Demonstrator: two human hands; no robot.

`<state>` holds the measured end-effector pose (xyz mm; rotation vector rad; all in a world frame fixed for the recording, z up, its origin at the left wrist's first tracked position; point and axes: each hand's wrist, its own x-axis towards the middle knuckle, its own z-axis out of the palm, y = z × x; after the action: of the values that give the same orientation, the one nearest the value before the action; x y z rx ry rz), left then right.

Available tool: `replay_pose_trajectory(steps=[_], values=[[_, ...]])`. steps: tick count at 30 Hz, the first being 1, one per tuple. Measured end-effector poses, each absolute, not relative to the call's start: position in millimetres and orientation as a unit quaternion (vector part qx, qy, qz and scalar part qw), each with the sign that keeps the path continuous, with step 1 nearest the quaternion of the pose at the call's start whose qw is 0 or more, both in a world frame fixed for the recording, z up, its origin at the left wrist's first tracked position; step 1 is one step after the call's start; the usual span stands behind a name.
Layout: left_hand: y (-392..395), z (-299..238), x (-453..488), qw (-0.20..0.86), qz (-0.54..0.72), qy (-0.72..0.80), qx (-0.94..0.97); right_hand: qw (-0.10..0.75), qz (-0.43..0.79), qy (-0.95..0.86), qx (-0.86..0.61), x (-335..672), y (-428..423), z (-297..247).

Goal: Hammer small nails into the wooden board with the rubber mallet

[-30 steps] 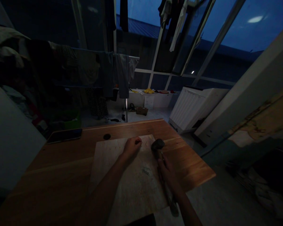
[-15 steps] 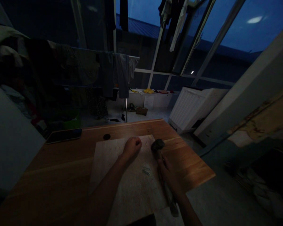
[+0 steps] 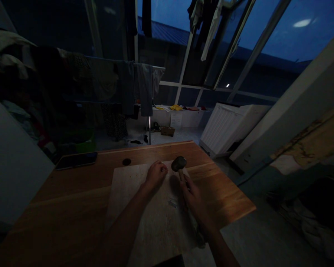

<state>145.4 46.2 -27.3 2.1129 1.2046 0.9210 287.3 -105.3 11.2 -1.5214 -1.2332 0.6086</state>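
Note:
My right hand [image 3: 191, 195] is wrapped round the handle of a hammer [image 3: 179, 164], whose dark head hangs just right of my left hand. My left hand [image 3: 156, 172] rests on a pale board [image 3: 133, 193] with its fingers curled and pinched together near the far edge; what they pinch is too small and dark to make out. A few small shiny pieces [image 3: 172, 203] lie on the board between my hands. The board lies on a wooden table [image 3: 72, 200].
A phone [image 3: 76, 160] and a small dark round thing [image 3: 126, 161] lie at the table's far left. Beyond stand a clothes rack with hanging garments [image 3: 122, 89], a white radiator [image 3: 225, 126] and large windows. The table's right edge drops to the floor.
The hammer head has risen and swung left, closer to my left hand. My right hand has moved left with it. My left hand stays put.

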Motion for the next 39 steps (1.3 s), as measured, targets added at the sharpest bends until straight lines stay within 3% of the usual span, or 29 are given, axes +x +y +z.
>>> replay_pose_trajectory(steps=[24,39], values=[[43.6,-21.9,145.4,0.253,0.327,0.463,0.784,0.479,0.274,-0.564,-0.614,269.2,-93.9,7.8],[48.1,-26.2,145.5,0.273,0.326,0.462,0.778,0.44,0.289,-0.509,-0.681,308.0,-151.9,-18.0]])
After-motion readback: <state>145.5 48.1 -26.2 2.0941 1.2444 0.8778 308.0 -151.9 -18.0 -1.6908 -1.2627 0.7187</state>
